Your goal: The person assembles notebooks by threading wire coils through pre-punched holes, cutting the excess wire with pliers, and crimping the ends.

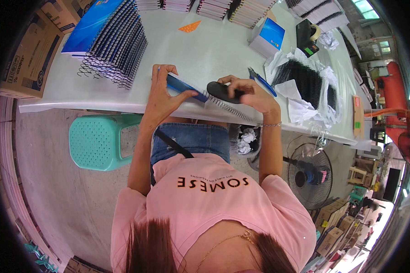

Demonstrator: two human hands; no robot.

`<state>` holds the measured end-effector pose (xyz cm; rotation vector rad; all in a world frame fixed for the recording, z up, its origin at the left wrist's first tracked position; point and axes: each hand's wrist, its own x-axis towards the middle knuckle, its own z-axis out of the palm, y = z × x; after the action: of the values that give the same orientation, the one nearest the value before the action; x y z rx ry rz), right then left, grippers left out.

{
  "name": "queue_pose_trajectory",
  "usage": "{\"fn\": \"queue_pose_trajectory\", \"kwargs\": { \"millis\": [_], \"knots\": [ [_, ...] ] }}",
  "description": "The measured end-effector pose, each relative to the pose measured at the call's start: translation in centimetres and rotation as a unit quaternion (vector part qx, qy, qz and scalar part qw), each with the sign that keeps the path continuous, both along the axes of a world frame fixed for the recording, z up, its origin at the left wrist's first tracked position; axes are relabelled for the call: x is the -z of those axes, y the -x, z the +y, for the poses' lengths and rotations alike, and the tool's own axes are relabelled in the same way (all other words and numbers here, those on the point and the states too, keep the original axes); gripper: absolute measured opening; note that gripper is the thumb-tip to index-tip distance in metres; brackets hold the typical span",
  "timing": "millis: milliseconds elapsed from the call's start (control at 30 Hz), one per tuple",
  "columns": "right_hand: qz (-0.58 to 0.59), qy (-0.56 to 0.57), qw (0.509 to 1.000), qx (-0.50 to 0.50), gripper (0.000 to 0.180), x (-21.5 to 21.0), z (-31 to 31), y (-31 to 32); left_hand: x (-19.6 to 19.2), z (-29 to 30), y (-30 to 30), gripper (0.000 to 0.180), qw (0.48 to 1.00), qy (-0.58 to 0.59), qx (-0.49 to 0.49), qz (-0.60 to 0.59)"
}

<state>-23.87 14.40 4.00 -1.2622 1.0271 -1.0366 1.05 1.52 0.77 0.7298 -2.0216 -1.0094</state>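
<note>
My left hand point(161, 101) grips a blue-covered book point(181, 86) at the table's front edge, its thumb along one side and its fingers over the far end. A spiral wire coil point(232, 110) sticks out from the book's right end toward my right forearm. In my right hand point(254, 94) is a smooth black oval tool point(219, 92), held over the coil near where it meets the book. Whether the tool touches the coil I cannot tell. Blue-handled pliers point(263, 83) lie just beyond my right hand.
Spiral-bound books point(120, 43) are stacked at the left, near a carton point(29, 54). Black coils point(303, 79) lie on white paper at the right. Behind stand a blue-topped stack point(271, 35) and a tape dispenser point(306, 38). Below are a green stool point(93, 142) and a fan point(309, 175).
</note>
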Motion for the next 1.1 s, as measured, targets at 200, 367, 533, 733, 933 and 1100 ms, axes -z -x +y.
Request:
{"fn": "queue_pose_trajectory", "kwargs": {
  "millis": [200, 367, 533, 733, 933, 1100],
  "knots": [
    [0.166, -0.014, 0.982, 0.089, 0.036, -1.3, 0.5, -1.0, 0.3, -0.2, 0.3, 0.065, 1.000, -0.009, 0.009, 0.007],
    [0.153, -0.024, 0.978, 0.141, 0.040, -1.7, 1.1, -2.7, 0.2, -0.1, 0.1, 0.066, 1.000, -0.013, 0.018, 0.003],
    [0.385, -0.056, 0.881, 0.270, 0.039, -0.7, -0.2, -3.5, 0.2, 0.0, 0.1, 0.066, 0.997, -0.067, 0.038, 0.004],
    [0.204, -0.047, 0.960, 0.185, 0.037, -1.6, 0.5, -4.0, 0.7, -0.1, -0.1, 0.063, 0.996, -0.075, 0.054, 0.018],
    [0.136, -0.038, 0.973, 0.185, 0.034, -1.2, 0.6, -3.1, 0.6, -0.1, 0.1, 0.063, 0.994, -0.089, 0.060, 0.031],
    [0.168, -0.070, 0.966, 0.185, 0.035, -0.8, 0.7, -3.5, 0.4, -0.1, -0.2, 0.063, 0.994, -0.099, 0.052, 0.014]
  ]
}}
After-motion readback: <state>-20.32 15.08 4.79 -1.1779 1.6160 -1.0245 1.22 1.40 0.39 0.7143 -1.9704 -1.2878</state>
